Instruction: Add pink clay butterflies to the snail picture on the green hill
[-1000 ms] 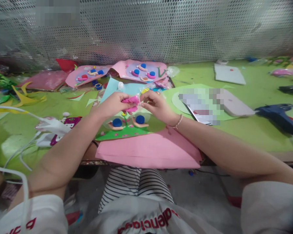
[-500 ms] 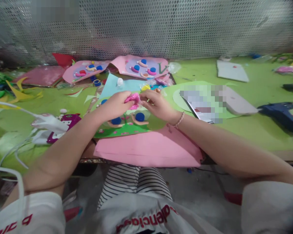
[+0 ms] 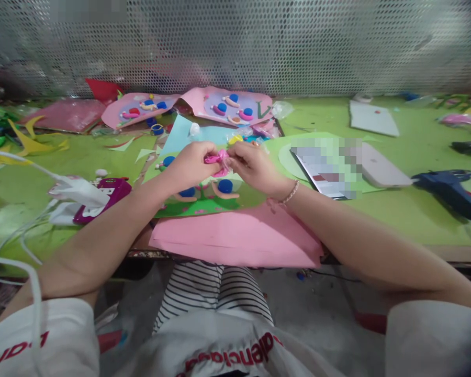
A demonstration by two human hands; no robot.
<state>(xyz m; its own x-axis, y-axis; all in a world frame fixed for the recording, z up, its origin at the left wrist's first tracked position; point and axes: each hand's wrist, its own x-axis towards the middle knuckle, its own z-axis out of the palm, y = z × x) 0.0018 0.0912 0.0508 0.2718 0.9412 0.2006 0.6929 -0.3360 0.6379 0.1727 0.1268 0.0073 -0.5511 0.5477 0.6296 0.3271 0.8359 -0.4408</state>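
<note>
A small packet of bright pink clay (image 3: 219,159), in what looks like shiny plastic wrap, is pinched between my hands. My left hand (image 3: 194,163) grips its left side with thumb and fingers closed. The fingertips of my right hand (image 3: 253,166) pinch its right edge. Both hands hover above a green picture sheet (image 3: 215,206) that bears clay snails with blue shells; one blue shell (image 3: 225,186) shows just below the packet. Under that sheet lies a pink sheet (image 3: 239,238) at the table's front edge.
Pink picture sheets (image 3: 198,107) with more clay snails lie at the back. On the right are a phone (image 3: 324,175), a pale pink case-like object (image 3: 384,166) and a blue glue gun (image 3: 451,188). White plugs with cables (image 3: 80,193) sit at left. A perforated metal screen (image 3: 235,47) stands behind.
Both hands stay together on the pink clay packet, with small finger shifts; the right fingers have closed in more on its edge. The view has moved slightly.
</note>
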